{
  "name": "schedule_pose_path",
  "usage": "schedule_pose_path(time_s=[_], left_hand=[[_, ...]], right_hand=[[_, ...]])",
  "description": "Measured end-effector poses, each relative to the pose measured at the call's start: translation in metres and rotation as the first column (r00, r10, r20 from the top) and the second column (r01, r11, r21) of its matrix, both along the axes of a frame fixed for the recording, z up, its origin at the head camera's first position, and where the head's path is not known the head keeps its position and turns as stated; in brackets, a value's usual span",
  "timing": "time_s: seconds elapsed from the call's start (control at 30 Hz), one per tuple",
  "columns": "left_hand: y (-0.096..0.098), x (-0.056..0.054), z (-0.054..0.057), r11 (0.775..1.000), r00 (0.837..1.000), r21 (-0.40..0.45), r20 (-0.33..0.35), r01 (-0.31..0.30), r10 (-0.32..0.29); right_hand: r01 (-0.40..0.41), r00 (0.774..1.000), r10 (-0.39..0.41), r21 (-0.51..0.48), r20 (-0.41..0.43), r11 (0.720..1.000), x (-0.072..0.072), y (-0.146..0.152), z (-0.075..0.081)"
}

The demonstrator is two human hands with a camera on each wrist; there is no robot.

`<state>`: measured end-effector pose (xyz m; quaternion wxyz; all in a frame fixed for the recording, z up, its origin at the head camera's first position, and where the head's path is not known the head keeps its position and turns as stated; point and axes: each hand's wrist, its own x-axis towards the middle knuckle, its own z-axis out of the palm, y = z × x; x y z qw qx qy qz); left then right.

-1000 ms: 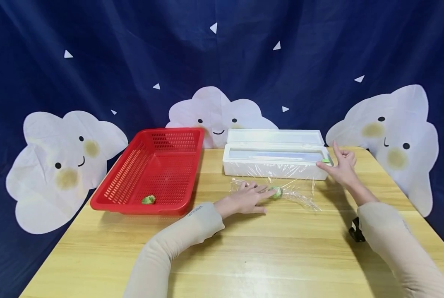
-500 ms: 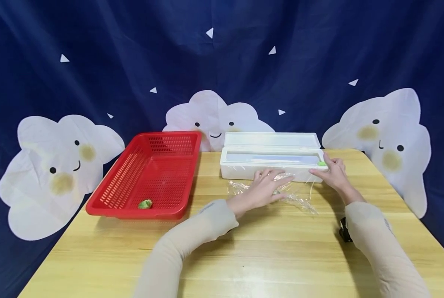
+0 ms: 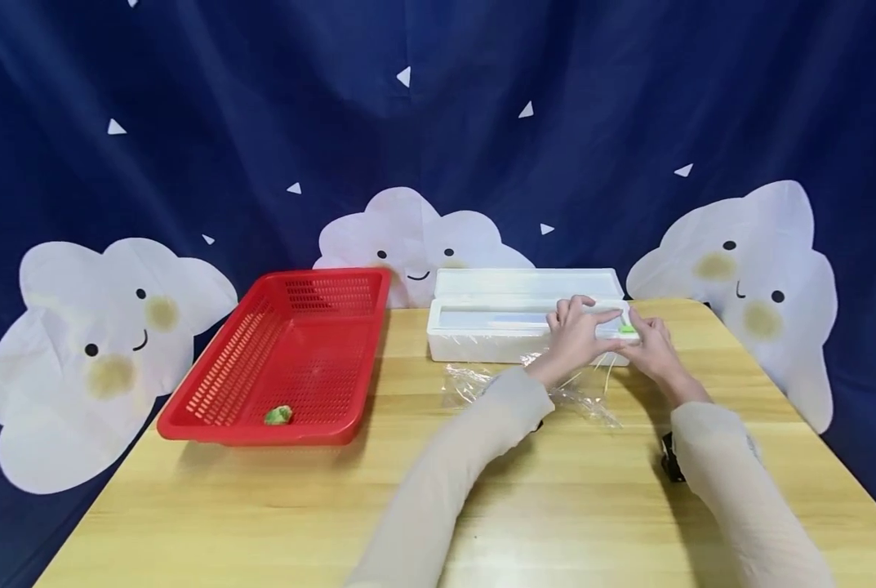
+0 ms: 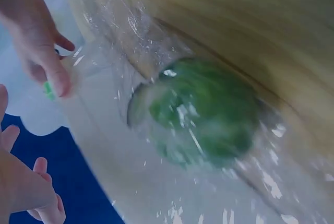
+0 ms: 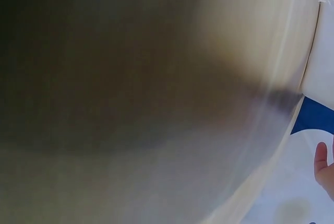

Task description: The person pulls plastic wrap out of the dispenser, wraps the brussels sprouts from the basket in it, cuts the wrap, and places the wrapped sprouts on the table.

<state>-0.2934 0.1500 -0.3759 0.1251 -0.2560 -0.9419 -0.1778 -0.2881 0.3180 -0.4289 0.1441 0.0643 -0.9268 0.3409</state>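
Observation:
A white cling film dispenser point(image 3: 469, 346) stands with its lid up at the back of the table. My right hand point(image 3: 656, 353) grips its right end, thumb at the front, close to the green slider point(image 3: 628, 329). My left hand point(image 3: 574, 341) reaches over the same end with fingers spread, holding nothing; its index finger is near the slider. Clear cling film point(image 3: 588, 402) hangs from the box onto the wood. Under the film, in the left wrist view, lies a round green vegetable point(image 4: 209, 112); the left arm hides it in the head view.
A red perforated basket point(image 3: 370, 359) stands left of the dispenser with a small green vegetable point(image 3: 278, 415) inside. The wooden table point(image 3: 555, 506) reaches back to a dark blue curtain point(image 3: 261, 98) with white clouds. The right wrist view shows mostly dark, blurred tabletop.
My left hand has left the wrapped vegetable and moved right and up to the dispenser's right end. The right hand has come in closer on that end and now grips it.

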Motion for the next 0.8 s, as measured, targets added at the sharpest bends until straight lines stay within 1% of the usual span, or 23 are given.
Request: schedule_pose_path(time_s=[0.07, 0.2, 0.33, 0.43, 0.53, 0.63, 0.8], left_hand=[[0.010, -0.005, -0.004, 0.999, 0.999, -0.016, 0.026, -0.037, 0.038], [0.026, -0.012, -0.010, 0.996, 0.996, -0.062, 0.054, -0.068, 0.072], [0.037, -0.016, -0.013, 0.989, 0.992, -0.095, 0.053, -0.111, 0.116], [0.041, -0.017, -0.014, 0.985, 0.990, -0.100, 0.025, -0.139, 0.142], [0.043, -0.018, -0.014, 0.982, 0.988, -0.108, 0.000, -0.153, 0.154], [0.046, -0.019, -0.013, 0.979, 0.987, -0.120, -0.010, -0.163, 0.163], [0.051, -0.022, -0.012, 0.981, 0.989, -0.125, -0.010, -0.145, 0.145]], right_hand=[[-0.004, 1.000, 0.004, 0.004, -0.026, 1.000, -0.001, 0.001, -0.002], [0.005, 0.999, -0.005, 0.000, -0.048, 1.000, -0.001, 0.000, -0.004], [0.019, 1.000, -0.018, 0.014, -0.017, 1.000, -0.001, -0.001, -0.002], [0.031, 0.999, -0.031, 0.021, 0.028, 0.999, 0.000, -0.003, 0.001], [0.040, 0.997, -0.043, 0.037, 0.070, 0.998, 0.001, -0.005, 0.003], [0.043, 0.994, -0.048, 0.058, 0.099, 0.997, 0.002, -0.005, 0.005], [0.052, 0.995, -0.059, 0.084, 0.079, 0.995, 0.006, -0.002, 0.007]])
